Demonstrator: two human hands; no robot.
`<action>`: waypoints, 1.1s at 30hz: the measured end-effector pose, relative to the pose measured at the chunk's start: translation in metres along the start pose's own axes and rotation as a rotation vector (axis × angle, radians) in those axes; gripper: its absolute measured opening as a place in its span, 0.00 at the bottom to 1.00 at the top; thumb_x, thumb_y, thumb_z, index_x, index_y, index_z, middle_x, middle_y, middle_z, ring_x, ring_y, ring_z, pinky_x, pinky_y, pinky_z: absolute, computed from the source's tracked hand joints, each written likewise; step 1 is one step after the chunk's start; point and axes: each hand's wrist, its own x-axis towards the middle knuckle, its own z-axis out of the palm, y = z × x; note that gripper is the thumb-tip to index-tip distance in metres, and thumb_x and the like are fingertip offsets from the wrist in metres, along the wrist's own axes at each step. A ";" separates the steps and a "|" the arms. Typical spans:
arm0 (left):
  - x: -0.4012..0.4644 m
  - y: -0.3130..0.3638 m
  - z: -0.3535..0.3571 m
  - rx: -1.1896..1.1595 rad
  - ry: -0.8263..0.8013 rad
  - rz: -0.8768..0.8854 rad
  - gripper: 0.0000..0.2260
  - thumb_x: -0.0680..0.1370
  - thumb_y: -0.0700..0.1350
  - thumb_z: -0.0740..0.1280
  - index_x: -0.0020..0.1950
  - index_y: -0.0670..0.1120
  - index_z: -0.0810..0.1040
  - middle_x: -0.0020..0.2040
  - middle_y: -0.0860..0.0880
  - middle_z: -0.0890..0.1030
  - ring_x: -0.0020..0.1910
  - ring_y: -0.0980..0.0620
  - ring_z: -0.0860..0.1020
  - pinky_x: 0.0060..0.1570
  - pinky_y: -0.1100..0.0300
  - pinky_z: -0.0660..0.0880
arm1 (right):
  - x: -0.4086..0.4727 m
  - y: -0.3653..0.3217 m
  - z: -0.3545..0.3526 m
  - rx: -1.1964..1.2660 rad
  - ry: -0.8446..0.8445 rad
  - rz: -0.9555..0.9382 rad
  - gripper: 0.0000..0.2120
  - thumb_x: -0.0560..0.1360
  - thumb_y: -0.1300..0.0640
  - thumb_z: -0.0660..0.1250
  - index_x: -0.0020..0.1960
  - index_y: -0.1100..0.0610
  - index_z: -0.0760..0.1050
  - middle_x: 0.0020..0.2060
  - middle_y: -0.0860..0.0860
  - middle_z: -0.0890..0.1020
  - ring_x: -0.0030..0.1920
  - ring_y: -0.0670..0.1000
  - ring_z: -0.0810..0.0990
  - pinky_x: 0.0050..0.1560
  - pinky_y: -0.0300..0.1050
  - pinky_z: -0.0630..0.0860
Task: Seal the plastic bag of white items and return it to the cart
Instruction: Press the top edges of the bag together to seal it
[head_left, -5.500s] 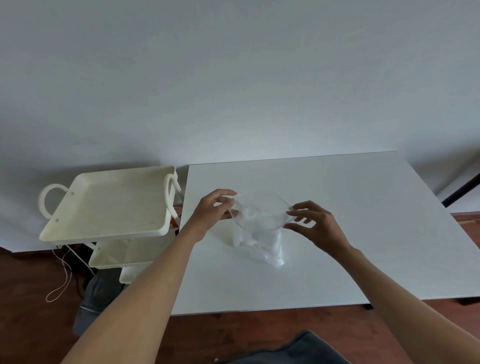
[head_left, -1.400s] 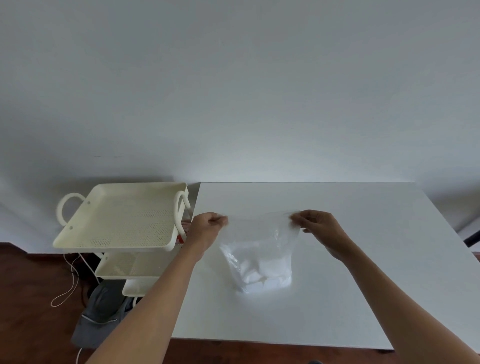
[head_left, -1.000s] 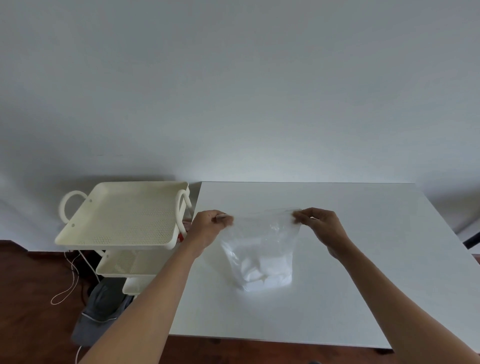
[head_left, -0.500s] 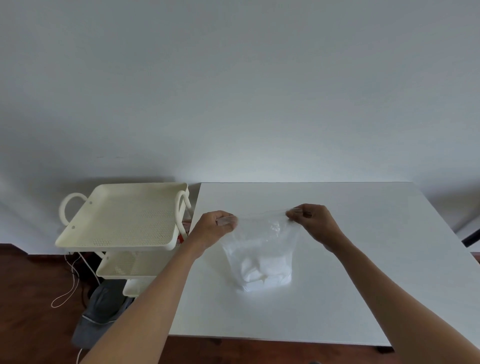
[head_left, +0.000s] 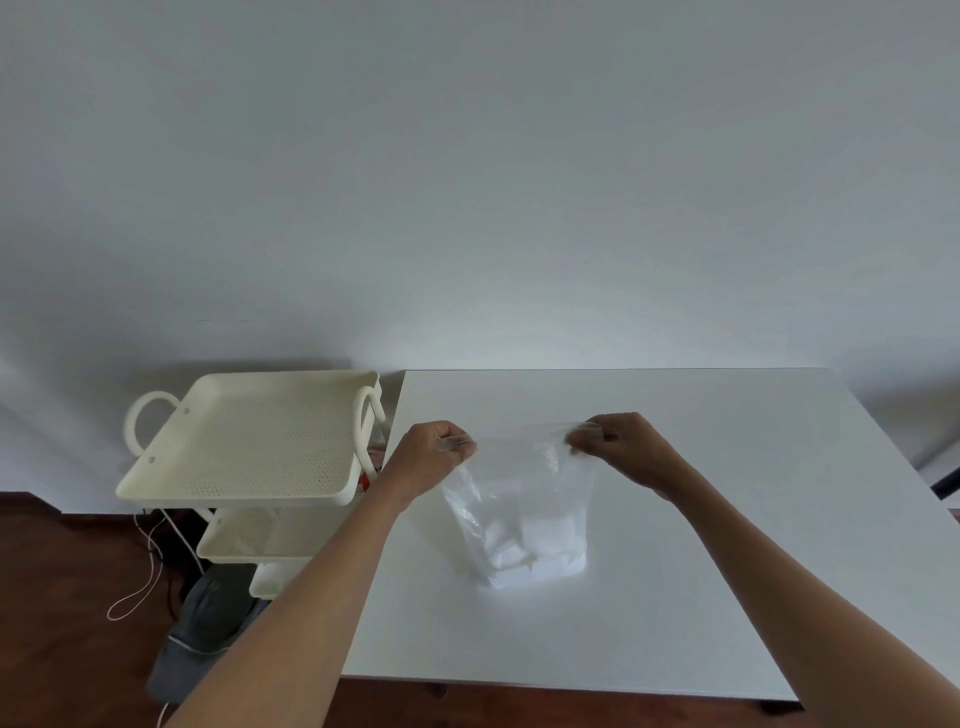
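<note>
The plastic bag (head_left: 519, 512) stands upright on the white table (head_left: 727, 519), near its left edge, with the white items (head_left: 535, 551) heaped in its lower part. The left hand (head_left: 428, 460) is clenched on the top left corner of the bag mouth, and the right hand (head_left: 626, 447) is clenched on the top right corner; the mouth is drawn taut between them. Whether the closure strip is pressed shut along its length cannot be told, as the film is clear and the seam too faint. Judged from its wrinkles and slack sides, the film is thin, soft and likely slippery, and will not keep its shape unaided. The contents appear light and loosely packed, so the load should be modest but may shift if the bag is tilted. The best hold for sealing is the top edge, pinched and worked from one corner to the other. For carrying, a grip just below the seam is advised, with a hand under the base if it sags. The cart (head_left: 249, 441) stands just beside the table on the left, top tray bare.
</note>
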 end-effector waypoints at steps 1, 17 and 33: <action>0.000 0.001 0.001 -0.004 -0.008 0.000 0.03 0.77 0.48 0.74 0.46 0.49 0.83 0.46 0.58 0.86 0.46 0.63 0.80 0.40 0.72 0.71 | 0.000 0.000 0.001 0.000 0.014 -0.007 0.10 0.78 0.52 0.72 0.41 0.55 0.86 0.40 0.51 0.88 0.44 0.53 0.84 0.48 0.46 0.75; 0.004 0.007 0.004 0.231 0.023 0.119 0.04 0.78 0.51 0.73 0.47 0.53 0.80 0.47 0.58 0.83 0.54 0.52 0.81 0.66 0.44 0.71 | 0.008 -0.013 0.001 -0.045 -0.067 0.026 0.09 0.76 0.48 0.75 0.50 0.54 0.86 0.46 0.47 0.89 0.51 0.47 0.86 0.55 0.44 0.79; 0.002 0.014 0.010 0.377 0.053 0.222 0.10 0.80 0.52 0.68 0.40 0.60 0.72 0.43 0.64 0.79 0.48 0.66 0.74 0.52 0.58 0.50 | 0.014 -0.019 0.013 -0.289 -0.023 -0.019 0.11 0.75 0.41 0.73 0.51 0.47 0.85 0.48 0.41 0.86 0.53 0.46 0.81 0.63 0.48 0.65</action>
